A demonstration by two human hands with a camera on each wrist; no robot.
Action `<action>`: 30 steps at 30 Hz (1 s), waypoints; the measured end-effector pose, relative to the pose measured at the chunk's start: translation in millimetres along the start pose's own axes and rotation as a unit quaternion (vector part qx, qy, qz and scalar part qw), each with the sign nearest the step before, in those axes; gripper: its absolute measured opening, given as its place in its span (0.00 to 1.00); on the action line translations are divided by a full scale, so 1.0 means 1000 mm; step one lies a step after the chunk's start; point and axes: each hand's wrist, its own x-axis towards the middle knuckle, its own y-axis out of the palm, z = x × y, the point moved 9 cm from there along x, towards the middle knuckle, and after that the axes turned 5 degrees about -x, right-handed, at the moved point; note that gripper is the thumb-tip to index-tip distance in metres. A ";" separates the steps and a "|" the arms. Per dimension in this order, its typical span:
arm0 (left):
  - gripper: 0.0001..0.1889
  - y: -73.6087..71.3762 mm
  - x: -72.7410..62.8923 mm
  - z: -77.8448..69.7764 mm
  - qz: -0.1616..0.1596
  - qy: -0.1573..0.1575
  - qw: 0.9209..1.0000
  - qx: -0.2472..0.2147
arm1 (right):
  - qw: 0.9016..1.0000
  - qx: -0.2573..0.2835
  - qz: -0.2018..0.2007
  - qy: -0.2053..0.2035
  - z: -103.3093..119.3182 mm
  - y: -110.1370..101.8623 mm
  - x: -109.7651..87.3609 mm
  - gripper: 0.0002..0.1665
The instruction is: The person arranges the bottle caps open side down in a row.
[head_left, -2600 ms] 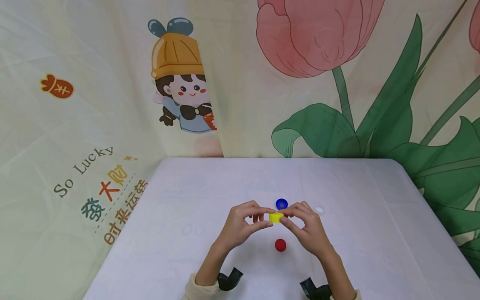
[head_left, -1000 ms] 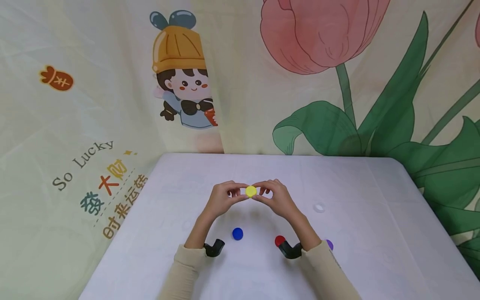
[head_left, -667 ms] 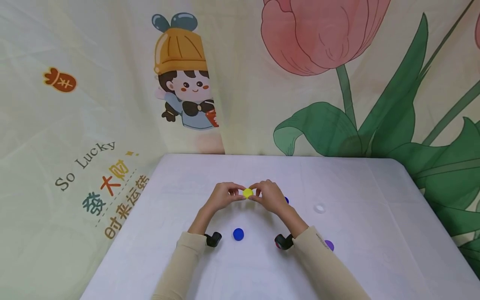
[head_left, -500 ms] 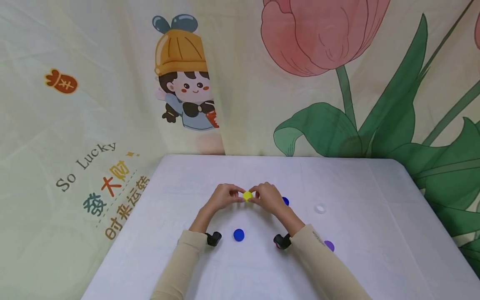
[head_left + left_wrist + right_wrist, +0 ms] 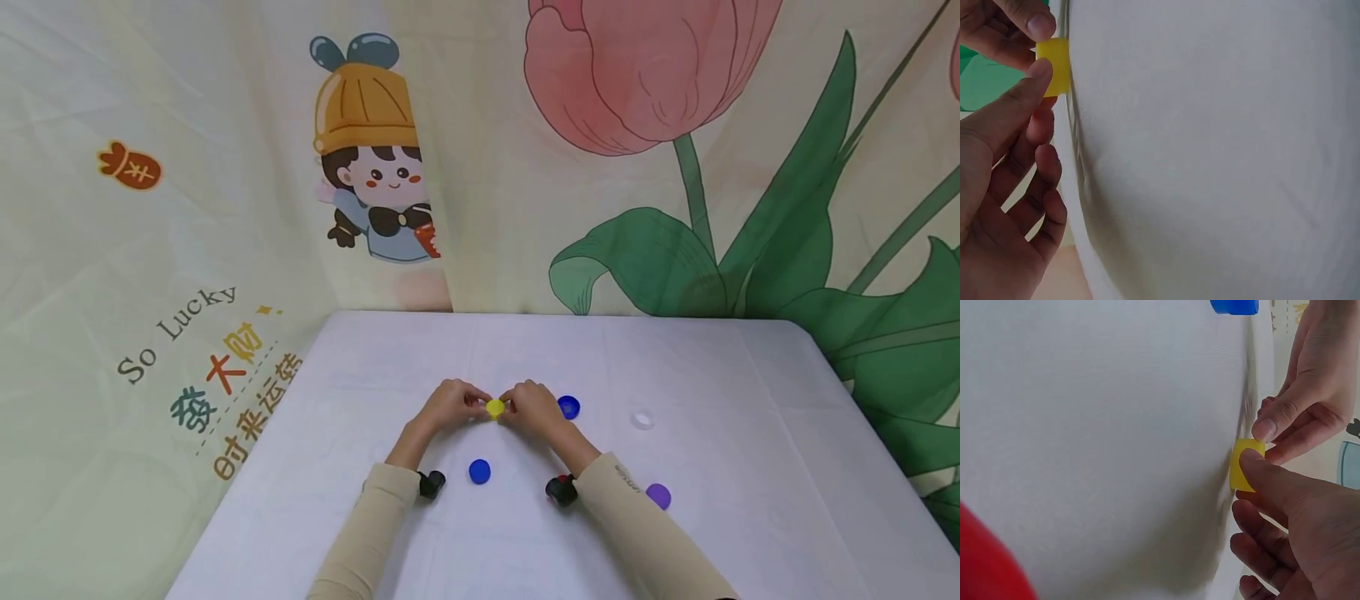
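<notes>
A small yellow round piece [image 5: 495, 409], shaped like a short bottle cap, is pinched between both hands over the middle of the white table [image 5: 750, 392]. My left hand [image 5: 450, 404] grips its left side between thumb and forefinger. From the right, my right hand [image 5: 531, 407] pinches it the same way. In the left wrist view the yellow piece [image 5: 1055, 67] is seen side-on, close to the cloth, with the left hand's other fingers loosely curled. The right wrist view has the right thumb across the yellow piece [image 5: 1244, 469], partly hiding it.
A recessed blue cap [image 5: 568, 407] lies just right of my right hand. Nearer me are a blue disc [image 5: 480, 472] and a purple disc [image 5: 658, 497]. A clear ring [image 5: 642, 419] lies farther right. My right wrist camera [image 5: 561, 491] mostly covers a red disc.
Both hands carried the yellow piece left and away from me, then lowered it toward the table. The recessed blue cap has come out from behind my right hand.
</notes>
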 end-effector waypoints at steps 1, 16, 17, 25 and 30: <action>0.15 0.000 0.000 0.000 0.005 0.000 1.000 0.004 | 1.000 -0.001 0.001 0.002 0.000 0.000 0.000 0.19; 0.23 -0.007 0.020 -0.077 -0.018 0.031 0.999 0.039 | 0.986 0.106 -0.108 0.063 -0.046 -0.078 -0.042 0.19; 0.23 -0.003 0.022 -0.082 -0.023 0.037 0.999 0.025 | 0.982 0.123 -0.118 0.076 -0.053 -0.082 -0.047 0.20; 0.25 0.044 0.046 -0.097 -0.019 0.035 0.998 -0.042 | 0.949 0.217 -0.174 0.150 -0.094 -0.083 -0.077 0.22; 0.25 0.065 0.053 -0.086 0.002 -0.019 1.000 -0.018 | 0.949 0.225 -0.131 0.176 -0.106 -0.056 -0.082 0.24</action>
